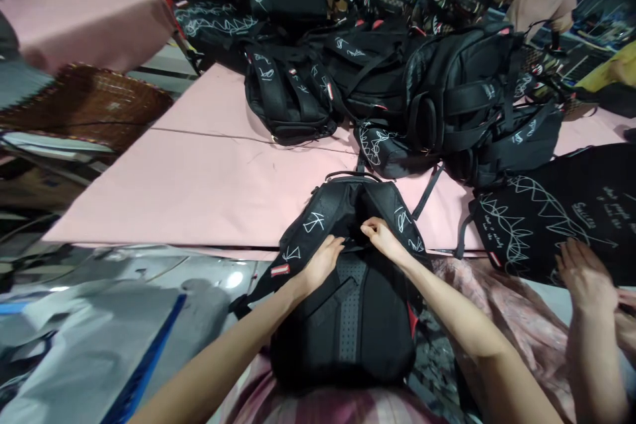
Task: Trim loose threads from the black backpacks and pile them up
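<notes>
A black backpack lies in front of me with its back panel up, its lower part over my lap and its top on the pink table. White scribbled marks cover its two shoulder straps. My left hand is between the straps, fingers pressed together on the backpack's fabric near the left strap. Curled in a pinch, my right hand is at the inner side of the right strap. What exactly its fingertips grip is dark and hard to make out.
Several black backpacks are piled across the pink table. On the right, another person's hand rests on a black printed panel. A wicker basket stands left, and a further person is at the back right.
</notes>
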`<state>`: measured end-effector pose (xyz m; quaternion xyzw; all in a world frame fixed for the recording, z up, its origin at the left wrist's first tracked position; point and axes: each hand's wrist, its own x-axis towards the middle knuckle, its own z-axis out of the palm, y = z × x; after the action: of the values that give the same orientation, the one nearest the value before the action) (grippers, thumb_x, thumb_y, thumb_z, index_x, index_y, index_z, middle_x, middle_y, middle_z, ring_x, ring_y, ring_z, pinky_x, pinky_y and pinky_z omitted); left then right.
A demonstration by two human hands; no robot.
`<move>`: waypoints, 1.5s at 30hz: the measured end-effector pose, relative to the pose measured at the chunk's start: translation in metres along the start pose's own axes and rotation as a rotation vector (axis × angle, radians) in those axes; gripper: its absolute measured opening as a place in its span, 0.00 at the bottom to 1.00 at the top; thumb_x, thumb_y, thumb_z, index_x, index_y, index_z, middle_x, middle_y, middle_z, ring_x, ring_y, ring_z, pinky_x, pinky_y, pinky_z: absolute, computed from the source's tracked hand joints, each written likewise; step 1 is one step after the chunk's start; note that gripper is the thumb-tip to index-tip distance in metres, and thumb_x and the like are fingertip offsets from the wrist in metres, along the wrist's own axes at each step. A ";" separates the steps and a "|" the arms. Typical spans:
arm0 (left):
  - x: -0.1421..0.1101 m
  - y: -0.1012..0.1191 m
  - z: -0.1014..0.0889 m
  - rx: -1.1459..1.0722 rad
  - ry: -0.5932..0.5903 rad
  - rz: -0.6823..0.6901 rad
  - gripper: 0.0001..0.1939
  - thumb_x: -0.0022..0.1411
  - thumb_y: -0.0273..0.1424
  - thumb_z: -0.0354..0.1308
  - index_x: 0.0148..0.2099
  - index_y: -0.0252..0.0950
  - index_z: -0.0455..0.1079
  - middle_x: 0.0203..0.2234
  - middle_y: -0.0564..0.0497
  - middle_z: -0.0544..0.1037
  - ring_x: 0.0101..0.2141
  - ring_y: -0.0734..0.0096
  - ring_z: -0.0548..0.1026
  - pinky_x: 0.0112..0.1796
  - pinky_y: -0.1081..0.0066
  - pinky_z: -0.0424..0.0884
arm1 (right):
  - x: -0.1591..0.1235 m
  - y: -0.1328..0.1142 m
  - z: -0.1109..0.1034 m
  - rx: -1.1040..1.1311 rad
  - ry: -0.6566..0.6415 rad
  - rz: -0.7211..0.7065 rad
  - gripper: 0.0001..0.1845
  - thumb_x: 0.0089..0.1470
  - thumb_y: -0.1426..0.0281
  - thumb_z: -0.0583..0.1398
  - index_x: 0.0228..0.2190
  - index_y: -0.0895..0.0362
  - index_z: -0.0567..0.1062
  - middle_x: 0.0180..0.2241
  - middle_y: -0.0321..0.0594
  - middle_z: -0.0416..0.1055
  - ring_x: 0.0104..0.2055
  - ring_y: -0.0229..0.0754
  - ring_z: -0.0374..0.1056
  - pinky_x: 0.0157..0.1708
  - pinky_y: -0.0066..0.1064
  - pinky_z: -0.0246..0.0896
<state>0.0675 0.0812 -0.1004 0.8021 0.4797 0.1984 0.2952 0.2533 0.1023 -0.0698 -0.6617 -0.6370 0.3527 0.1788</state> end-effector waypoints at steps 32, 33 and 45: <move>0.036 0.021 0.014 0.005 0.015 -0.275 0.10 0.60 0.25 0.41 0.29 0.35 0.61 0.27 0.49 0.67 0.31 0.68 0.67 0.34 0.68 0.61 | -0.013 -0.005 0.000 -0.205 -0.081 -0.075 0.11 0.53 0.69 0.55 0.25 0.59 0.76 0.23 0.39 0.71 0.29 0.38 0.66 0.30 0.27 0.52; 0.036 0.022 0.012 -0.005 0.013 -0.271 0.11 0.61 0.26 0.40 0.30 0.35 0.62 0.28 0.49 0.68 0.31 0.69 0.67 0.35 0.68 0.62 | -0.013 -0.004 0.000 -0.199 -0.073 -0.076 0.10 0.53 0.70 0.55 0.26 0.59 0.75 0.24 0.39 0.71 0.30 0.39 0.66 0.30 0.27 0.53; 0.018 0.027 -0.050 0.064 -0.335 0.186 0.19 0.61 0.33 0.45 0.21 0.37 0.70 0.24 0.55 0.77 0.44 0.68 0.70 0.47 0.71 0.59 | -0.019 0.025 -0.037 -0.097 0.149 -0.195 0.14 0.51 0.65 0.60 0.39 0.60 0.71 0.37 0.44 0.70 0.39 0.42 0.66 0.39 0.30 0.58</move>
<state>0.0630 0.1018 -0.0442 0.8738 0.3538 0.0734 0.3255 0.2981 0.0885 -0.0566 -0.6287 -0.6998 0.2524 0.2266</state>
